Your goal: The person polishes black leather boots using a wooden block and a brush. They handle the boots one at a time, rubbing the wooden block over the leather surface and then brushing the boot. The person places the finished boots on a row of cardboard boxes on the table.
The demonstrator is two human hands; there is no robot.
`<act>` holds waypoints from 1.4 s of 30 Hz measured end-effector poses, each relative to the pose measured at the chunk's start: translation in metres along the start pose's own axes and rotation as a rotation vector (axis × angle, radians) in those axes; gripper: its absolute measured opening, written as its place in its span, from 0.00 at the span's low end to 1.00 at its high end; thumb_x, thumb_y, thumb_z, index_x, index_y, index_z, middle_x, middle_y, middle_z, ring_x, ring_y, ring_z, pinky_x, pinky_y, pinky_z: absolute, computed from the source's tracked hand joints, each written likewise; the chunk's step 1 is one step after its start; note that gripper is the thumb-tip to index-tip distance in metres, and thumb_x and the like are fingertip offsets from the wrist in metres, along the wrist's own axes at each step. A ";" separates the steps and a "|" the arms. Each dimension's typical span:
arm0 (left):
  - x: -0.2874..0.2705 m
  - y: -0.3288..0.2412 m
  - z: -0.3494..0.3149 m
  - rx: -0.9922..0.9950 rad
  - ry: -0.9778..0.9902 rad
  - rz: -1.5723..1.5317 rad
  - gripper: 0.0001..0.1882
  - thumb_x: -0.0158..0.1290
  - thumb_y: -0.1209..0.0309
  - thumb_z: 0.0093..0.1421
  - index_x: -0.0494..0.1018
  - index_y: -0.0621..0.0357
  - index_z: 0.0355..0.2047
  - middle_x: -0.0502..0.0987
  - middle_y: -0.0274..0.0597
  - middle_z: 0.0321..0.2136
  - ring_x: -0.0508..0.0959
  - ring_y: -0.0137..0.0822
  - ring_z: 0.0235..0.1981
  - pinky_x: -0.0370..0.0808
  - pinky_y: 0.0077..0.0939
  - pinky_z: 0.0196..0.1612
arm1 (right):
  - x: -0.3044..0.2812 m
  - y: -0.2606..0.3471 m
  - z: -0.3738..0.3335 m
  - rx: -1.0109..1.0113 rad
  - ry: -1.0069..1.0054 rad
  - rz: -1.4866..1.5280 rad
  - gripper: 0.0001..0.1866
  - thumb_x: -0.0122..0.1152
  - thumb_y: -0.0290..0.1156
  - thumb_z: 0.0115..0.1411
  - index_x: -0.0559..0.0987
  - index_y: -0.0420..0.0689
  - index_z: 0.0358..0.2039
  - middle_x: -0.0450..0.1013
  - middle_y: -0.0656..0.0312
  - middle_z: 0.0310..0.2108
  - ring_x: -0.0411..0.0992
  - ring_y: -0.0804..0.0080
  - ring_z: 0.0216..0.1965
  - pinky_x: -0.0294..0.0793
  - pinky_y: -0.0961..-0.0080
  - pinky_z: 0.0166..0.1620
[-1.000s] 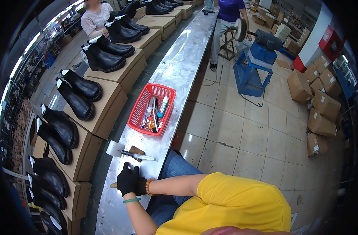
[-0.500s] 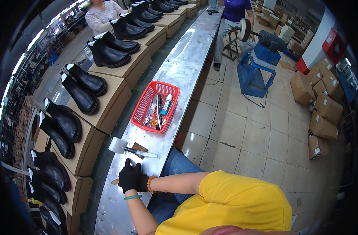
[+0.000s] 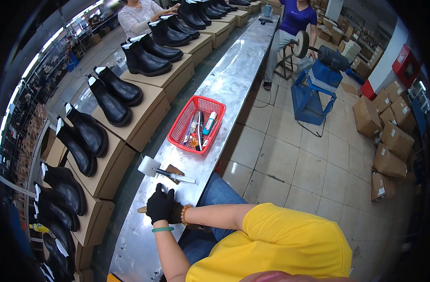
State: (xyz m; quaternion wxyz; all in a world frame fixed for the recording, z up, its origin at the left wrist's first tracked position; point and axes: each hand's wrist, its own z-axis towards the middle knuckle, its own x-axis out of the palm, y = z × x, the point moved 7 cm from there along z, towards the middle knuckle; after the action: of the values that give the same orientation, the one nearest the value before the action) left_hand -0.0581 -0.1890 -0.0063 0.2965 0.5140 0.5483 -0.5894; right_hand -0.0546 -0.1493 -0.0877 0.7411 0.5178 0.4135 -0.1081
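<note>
My left hand (image 3: pixel 159 205), in a black glove with a green bangle at the wrist, is low over the metal bench. From its left side pokes the rounded tip of a light wooden handle (image 3: pixel 142 209); the rest is covered. Against it, my right hand (image 3: pixel 177 214) in a dark glove is mostly hidden behind the left, with a beaded bracelet on that wrist. Just beyond the hands lie a black pen-like tool with a clear end (image 3: pixel 177 176), a brown pad (image 3: pixel 174 171) and a white roll-shaped block (image 3: pixel 149 166).
A red plastic basket (image 3: pixel 172 135) of pens and small tubes stands on the bench (image 3: pixel 224 80). Along the left, black ankle boots (image 3: pixel 112 101) stand on cardboard boxes (image 3: pixel 151 113). A blue grinding machine (image 3: pixel 313 94) and two people are farther off; cartons (image 3: pixel 389 160) are stacked right.
The whole view has shifted, so bench, basket and boots sit farther right. My hands stay together in nearly the same pose. The person in white now reaches to the boots.
</note>
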 end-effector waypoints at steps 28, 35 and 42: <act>-0.001 0.014 -0.008 -0.030 -0.002 -0.018 0.28 0.51 0.51 0.53 0.68 0.55 0.49 0.78 0.51 0.30 0.78 0.50 0.34 0.74 0.41 0.39 | 0.004 0.010 -0.003 0.036 0.031 0.010 0.21 0.43 0.38 0.63 0.64 0.48 0.55 0.61 0.59 0.56 0.55 0.65 0.59 0.45 0.65 0.65; -0.001 0.012 -0.008 -0.036 0.034 0.009 0.28 0.50 0.50 0.52 0.68 0.55 0.48 0.79 0.51 0.31 0.78 0.49 0.36 0.74 0.41 0.40 | 0.009 0.005 0.002 0.002 0.001 -0.081 0.22 0.42 0.38 0.63 0.62 0.49 0.57 0.59 0.60 0.58 0.54 0.66 0.60 0.44 0.66 0.65; -0.003 0.010 -0.011 -0.030 0.033 0.095 0.27 0.50 0.49 0.53 0.70 0.55 0.46 0.79 0.48 0.29 0.79 0.49 0.34 0.74 0.41 0.39 | 0.019 0.006 0.004 0.006 -0.009 -0.080 0.23 0.43 0.38 0.63 0.62 0.49 0.58 0.58 0.59 0.59 0.53 0.66 0.61 0.44 0.66 0.65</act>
State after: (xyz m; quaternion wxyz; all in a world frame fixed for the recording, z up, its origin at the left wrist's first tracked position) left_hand -0.0445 -0.1814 -0.0051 0.3225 0.5445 0.5371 -0.5577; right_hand -0.0370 -0.1449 -0.0969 0.7366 0.5026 0.4301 -0.1410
